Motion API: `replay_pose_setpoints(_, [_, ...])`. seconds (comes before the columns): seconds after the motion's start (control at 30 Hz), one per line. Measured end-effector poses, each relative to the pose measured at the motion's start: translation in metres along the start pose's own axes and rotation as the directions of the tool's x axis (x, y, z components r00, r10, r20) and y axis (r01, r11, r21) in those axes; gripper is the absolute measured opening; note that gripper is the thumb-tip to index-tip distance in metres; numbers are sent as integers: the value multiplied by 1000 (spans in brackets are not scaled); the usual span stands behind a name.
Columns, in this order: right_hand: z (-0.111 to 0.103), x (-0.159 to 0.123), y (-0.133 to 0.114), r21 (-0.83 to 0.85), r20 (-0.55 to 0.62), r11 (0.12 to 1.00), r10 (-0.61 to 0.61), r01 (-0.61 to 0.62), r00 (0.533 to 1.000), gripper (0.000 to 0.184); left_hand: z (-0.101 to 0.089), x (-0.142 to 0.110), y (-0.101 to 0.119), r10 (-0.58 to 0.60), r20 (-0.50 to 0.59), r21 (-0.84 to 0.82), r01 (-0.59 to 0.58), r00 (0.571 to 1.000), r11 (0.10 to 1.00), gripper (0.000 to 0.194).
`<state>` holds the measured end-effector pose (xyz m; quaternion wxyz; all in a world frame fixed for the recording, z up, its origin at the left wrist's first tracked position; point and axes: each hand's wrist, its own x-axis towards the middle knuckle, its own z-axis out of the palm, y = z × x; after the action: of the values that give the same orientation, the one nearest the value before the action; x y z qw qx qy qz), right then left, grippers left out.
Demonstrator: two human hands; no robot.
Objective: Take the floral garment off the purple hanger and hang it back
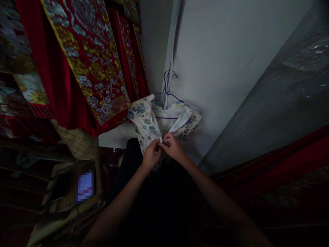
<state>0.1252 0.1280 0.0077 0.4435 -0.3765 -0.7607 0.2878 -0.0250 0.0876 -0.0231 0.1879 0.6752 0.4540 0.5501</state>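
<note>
A white floral blouse (pixel 146 120) with blue and yellow flowers hangs by its shoulders on a purple hanger (pixel 165 90). Its front neckline opens in a V. At the bottom of that V, my left hand (pixel 152 152) pinches one front edge. Close against it, my right hand (pixel 172 146) pinches the other edge, and the fingertips of both hands meet there. A small dark spot shows between the fingers, too small to make out. The lower part of the blouse fades into shadow over my dark-clothed lap.
Red garments with gold and silver embroidery (pixel 96 68) hang at the left. Behind the hanger is a pale wall panel (pixel 218 51) with a light strap (pixel 172 44). A translucent cover (pixel 277 92) slants down at right. A wooden stool (pixel 58 206) stands lower left.
</note>
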Motion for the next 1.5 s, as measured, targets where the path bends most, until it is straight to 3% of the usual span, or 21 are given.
replay_pose_setpoints(0.1, [11, -8, 3, -64, -126, 998, 4, -13, 992, 18, 6, -6, 6, 5, 5, 86, -6, 1000, 996, 35])
replay_pose_setpoints(0.17, [13, -11, 3, -91, -131, 996, 11, -23, 991, 15, 7, -9, 8, -3, 27, 157, -2, 1000, 988, 41])
replay_pose_setpoints(0.27, [11, -11, 4, -81, -74, 994, 64, -70, 995, 18, 8, -12, 7, -23, 56, 224, 10, 998, 974, 49])
replay_pose_setpoints(0.43, [8, -10, 7, -34, 14, 988, 152, -151, 988, 31, 9, -16, 3, -18, 46, 194, 8, 999, 981, 58])
replay_pose_setpoints(0.6, [8, -12, 4, 132, 172, 949, 262, -285, 950, 26, 7, -22, -5, -12, 26, 168, 7, 1000, 986, 62])
replay_pose_setpoints(0.73, [1, -11, -2, 280, 287, 862, 344, -422, 894, 30, 2, -25, -6, 28, 39, 202, -35, 999, 979, 66])
replay_pose_setpoints(0.9, [-9, 1, -7, 447, 348, 676, 472, -586, 810, 27, 5, -23, 4, 40, 115, 234, -66, 993, 970, 76])
replay_pose_setpoints(1.07, [-21, 16, -17, 560, 339, 532, 552, -635, 762, 18, 13, -21, 0, 76, 92, 157, -90, 993, 984, 79])
replay_pose_setpoints(1.23, [-45, 55, -49, 669, 284, 469, 556, -577, 781, 13, 19, -18, 1, 24, 75, 81, -30, 997, 996, 85])
replay_pose_setpoints(1.4, [-65, 111, -100, 778, 196, 461, 466, -426, 863, 10, 20, -17, 14, 49, 134, 58, -57, 990, 997, 87])
replay_pose_setpoints(1.5, [-62, 121, -122, 824, 64, 512, 341, -243, 938, 8, 15, -16, 21, 33, 216, 75, -50, 976, 996, 88])
